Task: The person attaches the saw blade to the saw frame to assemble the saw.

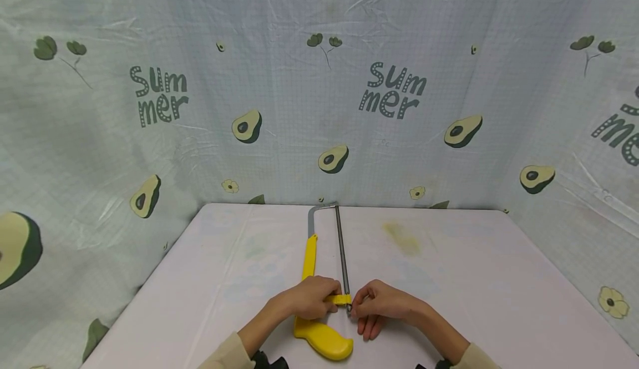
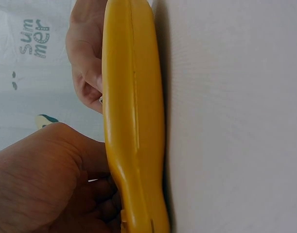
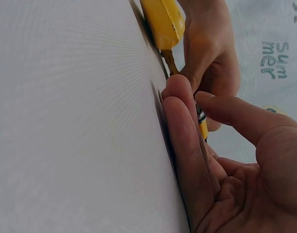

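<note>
A hacksaw lies flat on the table, its yellow handle (image 1: 326, 342) toward me and its grey frame end (image 1: 312, 219) pointing away. Its long metal blade side (image 1: 341, 247) runs along the right. My left hand (image 1: 310, 299) holds the yellow crosspiece (image 1: 340, 299) near the handle, thumb and fingers around it. At the near end of the blade, my right hand (image 1: 383, 305) pinches the small metal tightening nut (image 1: 349, 309) between thumb and index finger. In the right wrist view the nut (image 3: 200, 114) is partly hidden by the fingertips. The handle (image 2: 136, 97) fills the middle of the left wrist view.
The white table (image 1: 449, 280) spreads out around the saw, with a yellowish stain (image 1: 402, 238) at its right back. A pale curtain (image 1: 289, 80) printed with avocados and lettering hangs behind the table's far edge and along both sides.
</note>
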Action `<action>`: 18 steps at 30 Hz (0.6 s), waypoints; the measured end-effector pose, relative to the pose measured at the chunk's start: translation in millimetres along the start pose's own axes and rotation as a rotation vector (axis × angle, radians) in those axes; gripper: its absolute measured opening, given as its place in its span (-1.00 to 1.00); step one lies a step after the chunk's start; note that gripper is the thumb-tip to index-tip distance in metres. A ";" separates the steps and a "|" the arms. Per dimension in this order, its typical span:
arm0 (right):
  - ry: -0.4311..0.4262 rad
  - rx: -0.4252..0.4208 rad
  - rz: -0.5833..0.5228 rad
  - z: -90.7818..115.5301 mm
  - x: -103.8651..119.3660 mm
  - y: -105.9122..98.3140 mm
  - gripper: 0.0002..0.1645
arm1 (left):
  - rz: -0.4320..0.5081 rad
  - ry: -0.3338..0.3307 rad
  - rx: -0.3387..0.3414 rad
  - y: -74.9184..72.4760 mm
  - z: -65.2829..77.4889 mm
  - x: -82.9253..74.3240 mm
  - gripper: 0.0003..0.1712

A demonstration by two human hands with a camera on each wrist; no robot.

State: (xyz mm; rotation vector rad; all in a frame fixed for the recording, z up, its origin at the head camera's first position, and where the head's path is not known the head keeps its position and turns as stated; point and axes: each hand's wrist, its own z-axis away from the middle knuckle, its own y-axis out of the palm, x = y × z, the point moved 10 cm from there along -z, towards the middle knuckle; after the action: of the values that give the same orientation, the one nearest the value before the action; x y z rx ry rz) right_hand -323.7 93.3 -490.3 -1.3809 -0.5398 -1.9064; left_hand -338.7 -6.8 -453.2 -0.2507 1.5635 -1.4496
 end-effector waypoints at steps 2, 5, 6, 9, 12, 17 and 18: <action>0.004 -0.005 0.001 -0.6 -0.5 -0.3 -0.77 | 0.000 0.003 0.000 0.3 -0.5 0.4 -0.89; 0.010 -0.012 0.007 -1.1 -1.1 -0.7 -0.74 | -0.001 0.006 0.000 0.5 -0.9 1.0 -0.89; 0.013 -0.014 0.008 -1.2 -1.3 -0.9 -0.73 | -0.001 0.006 -0.001 0.6 -1.0 1.2 -0.89; 0.018 -0.015 0.013 -1.4 -1.6 -1.3 -0.70 | 0.000 0.005 -0.001 0.9 -1.2 2.0 -0.89; 0.021 -0.014 0.017 -1.7 -1.4 -1.6 -0.66 | 0.000 0.007 -0.001 1.0 -1.3 2.1 -0.89; 0.025 -0.018 0.025 -1.9 -1.3 -2.4 -0.63 | 0.004 0.009 -0.003 0.5 -1.1 1.6 -0.88; 0.026 -0.020 0.027 -2.0 -1.5 -2.6 -0.63 | 0.004 0.010 -0.005 0.4 -1.0 1.4 -0.88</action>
State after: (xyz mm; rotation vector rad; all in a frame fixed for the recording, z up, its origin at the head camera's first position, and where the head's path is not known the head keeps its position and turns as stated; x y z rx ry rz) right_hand -326.7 94.1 -492.2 -1.3671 -0.4882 -1.9108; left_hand -340.0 -7.0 -454.4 -0.2433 1.5748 -1.4464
